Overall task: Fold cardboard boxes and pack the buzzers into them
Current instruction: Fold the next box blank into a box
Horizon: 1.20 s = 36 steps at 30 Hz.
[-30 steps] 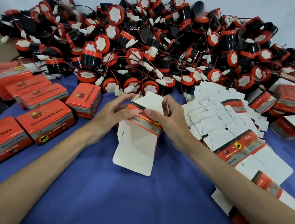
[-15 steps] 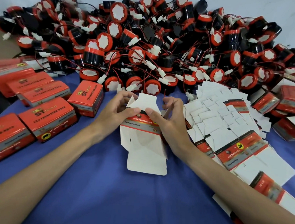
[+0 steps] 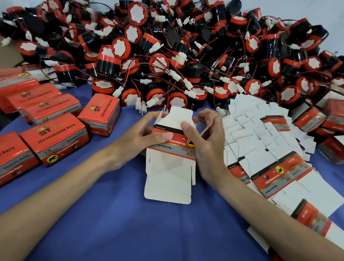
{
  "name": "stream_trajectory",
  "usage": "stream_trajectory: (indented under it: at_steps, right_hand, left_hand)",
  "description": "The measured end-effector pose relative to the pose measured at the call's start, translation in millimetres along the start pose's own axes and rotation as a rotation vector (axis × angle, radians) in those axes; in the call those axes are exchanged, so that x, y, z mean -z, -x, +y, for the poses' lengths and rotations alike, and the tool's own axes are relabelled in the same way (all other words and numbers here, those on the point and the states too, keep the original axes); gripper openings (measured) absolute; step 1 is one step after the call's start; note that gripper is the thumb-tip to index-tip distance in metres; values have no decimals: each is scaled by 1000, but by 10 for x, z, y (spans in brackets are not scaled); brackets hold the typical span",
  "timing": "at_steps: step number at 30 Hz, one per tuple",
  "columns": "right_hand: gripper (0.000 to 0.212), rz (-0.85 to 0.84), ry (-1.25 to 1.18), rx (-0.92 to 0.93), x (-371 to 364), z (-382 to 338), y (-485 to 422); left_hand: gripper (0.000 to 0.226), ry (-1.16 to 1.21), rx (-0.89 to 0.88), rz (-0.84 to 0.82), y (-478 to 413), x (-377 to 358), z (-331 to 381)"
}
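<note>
- Half-folded red-and-white cardboard box [image 3: 169,171] is being held just before a heap of black-and-red round buzzers [image 3: 172,63].
- Left hand [image 3: 141,134] and right hand [image 3: 205,147] are gripping it, fingers curled, thumbs pressing its printed band.

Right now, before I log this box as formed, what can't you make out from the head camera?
- Head view, carton: whether its far side flaps are tucked; the left hand and right hand cover them.
- Closed boxes on the left: contents unseen, lids shut.
- Flat blanks: stack runs under the right forearm and off the frame edge.
</note>
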State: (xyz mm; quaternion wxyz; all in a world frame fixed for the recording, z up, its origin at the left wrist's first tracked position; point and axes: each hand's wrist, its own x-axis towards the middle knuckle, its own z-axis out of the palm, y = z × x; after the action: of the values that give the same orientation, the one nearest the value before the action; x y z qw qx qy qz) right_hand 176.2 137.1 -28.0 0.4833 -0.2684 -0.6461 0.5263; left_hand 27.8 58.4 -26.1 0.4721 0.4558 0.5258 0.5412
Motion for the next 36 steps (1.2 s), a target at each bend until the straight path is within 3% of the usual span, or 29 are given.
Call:
stream_trajectory:
  at_steps: [11, 19, 24, 28, 36]
  right_hand:
    - [50, -125, -115, -136, -9, 13, -20]
    - [33, -168, -338, -148, 14, -4, 17]
    - [34, -162, -359, -175, 2, -15, 9]
    - [43, -161, -370, -214, -6, -13, -12]
    - [29, -182, -393, -230, -11, 23, -40]
  left_hand:
    - [50, -21, -166, 202, 28, -83, 25]
    - [61, -72, -67, 150, -19, -59, -5]
    - [75, -26, -45, 140, -17, -46, -15]
    - [66, -18, -113, 198, -14, -74, -28]
    - [62, 77, -121, 267, -24, -60, -32]
